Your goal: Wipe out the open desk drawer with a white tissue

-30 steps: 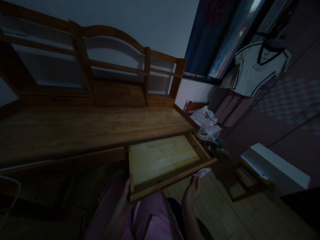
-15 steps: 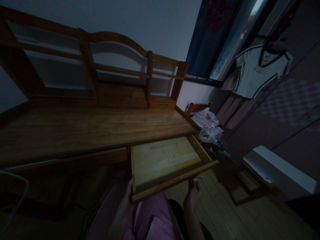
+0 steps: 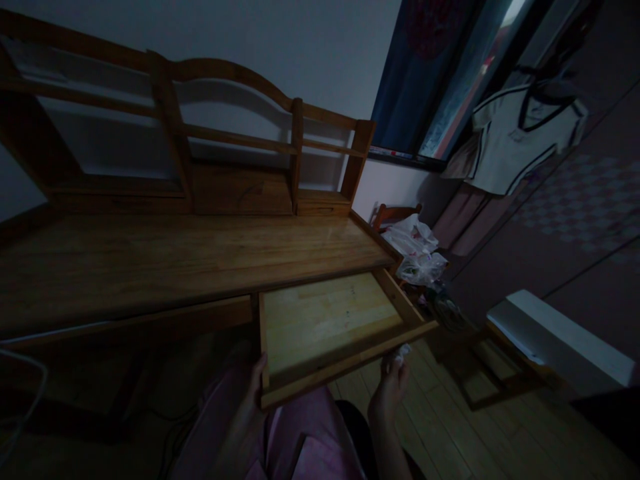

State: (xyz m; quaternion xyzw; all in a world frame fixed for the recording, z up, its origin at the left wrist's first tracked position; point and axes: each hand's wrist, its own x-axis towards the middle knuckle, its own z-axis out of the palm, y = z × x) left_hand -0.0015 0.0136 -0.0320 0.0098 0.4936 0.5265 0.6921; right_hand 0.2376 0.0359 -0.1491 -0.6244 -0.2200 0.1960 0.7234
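A wooden desk [image 3: 190,257] with a shelf hutch fills the left and middle. Its shallow drawer [image 3: 345,363] is pulled out and holds nothing I can see. My left hand [image 3: 254,393] grips the drawer's near left corner, fingers curled on the front edge. My right hand [image 3: 393,383] is just under the drawer's front rail, towards the right. It is closed on a small white crumpled cloth or tissue [image 3: 401,353]. My legs in pink trousers [image 3: 300,440] are below the drawer.
White plastic bags [image 3: 415,250] lie on a wooden chair right of the desk. A white low box or bed edge [image 3: 560,337] stands at right on the wooden floor. A white shirt [image 3: 520,137] hangs by the dark window. A cable loops at far left.
My right hand with the white cloth has dropped slightly under the drawer's front rail, so less of the cloth shows. My left hand stays on the drawer corner.
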